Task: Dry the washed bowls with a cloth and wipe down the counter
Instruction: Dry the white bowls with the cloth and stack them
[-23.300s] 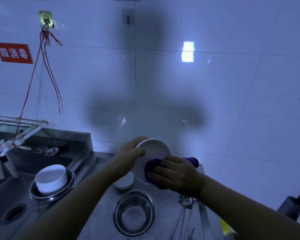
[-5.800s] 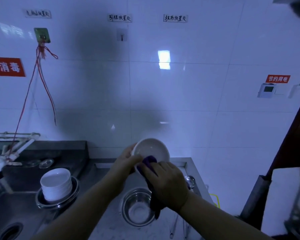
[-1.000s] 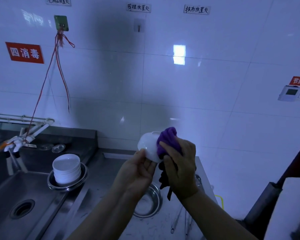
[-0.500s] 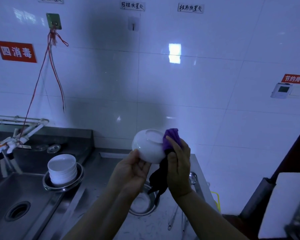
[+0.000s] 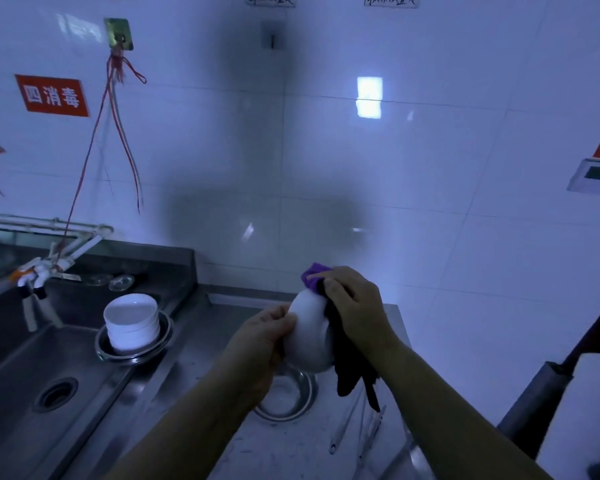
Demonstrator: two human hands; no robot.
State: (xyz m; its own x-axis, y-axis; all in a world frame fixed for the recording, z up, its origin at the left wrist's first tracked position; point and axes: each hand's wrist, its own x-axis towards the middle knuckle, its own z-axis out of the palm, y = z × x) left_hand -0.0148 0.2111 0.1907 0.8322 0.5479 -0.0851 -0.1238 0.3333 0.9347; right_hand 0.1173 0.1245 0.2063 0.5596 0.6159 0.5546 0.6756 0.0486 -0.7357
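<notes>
A white bowl is held in the air above the steel counter, its outside facing me. My left hand grips its left side. My right hand presses a purple cloth against the bowl's right side and top, and the cloth's dark end hangs down under the hand. A stack of white bowls stands in a steel dish at the sink's right edge.
An empty steel bowl sits on the counter under my hands, with long metal utensils to its right. The sink with its drain lies at left, a tap above it. Tiled wall behind; a dark post at right.
The bowl has turned and dropped lower in my hands. My right hand has slid the cloth over the bowl's top and right side.
</notes>
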